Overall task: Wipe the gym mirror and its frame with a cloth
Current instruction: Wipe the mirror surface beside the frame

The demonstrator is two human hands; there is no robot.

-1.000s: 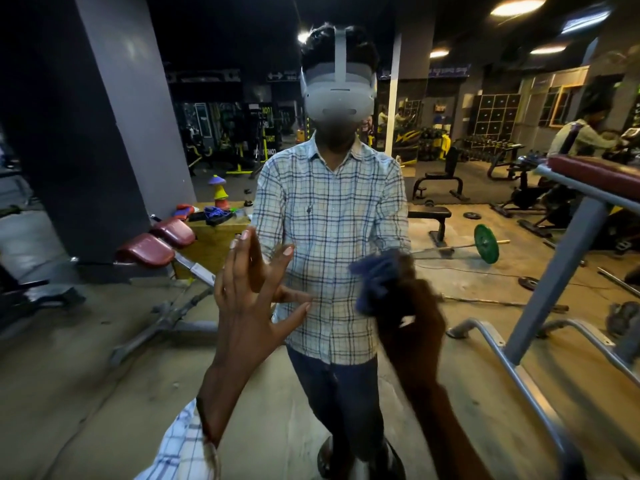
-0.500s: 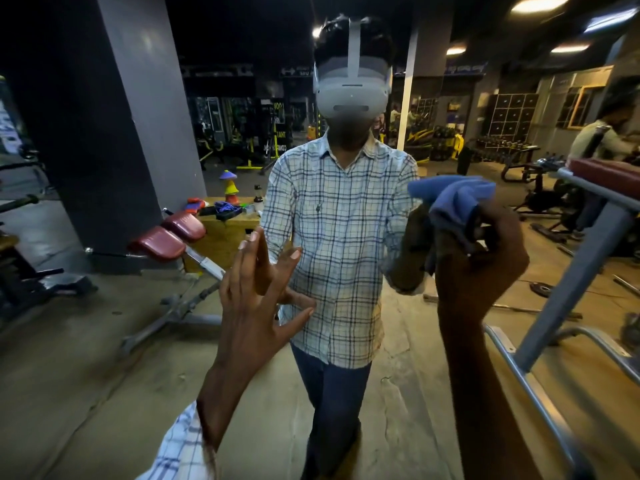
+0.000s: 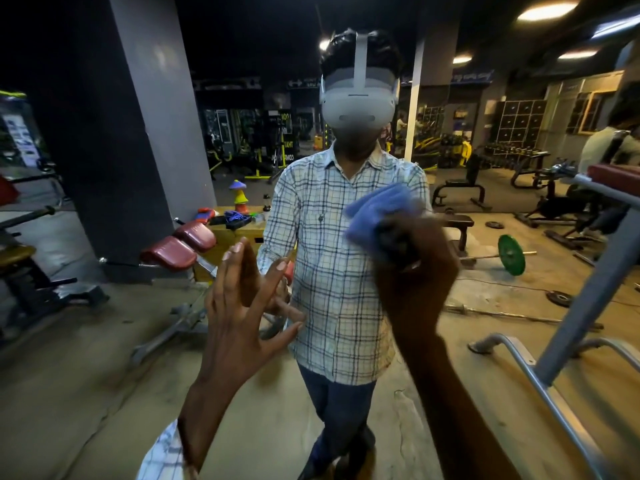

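So I'm looking straight into the gym mirror (image 3: 114, 358), and it fills pretty much the whole view. My left hand (image 3: 239, 306) is wide open, fingers straight and spread, fingertips right up against the glass just left of centre. My right hand (image 3: 415, 271) is bunched around the blue cloth (image 3: 377, 209), holding it on the glass at chest height of my checked-shirt reflection (image 3: 332, 289). That bit's blurry. Reflected behind me are a red-padded bench (image 3: 180, 247) on the left and a green weight plate (image 3: 511, 254) on the right.
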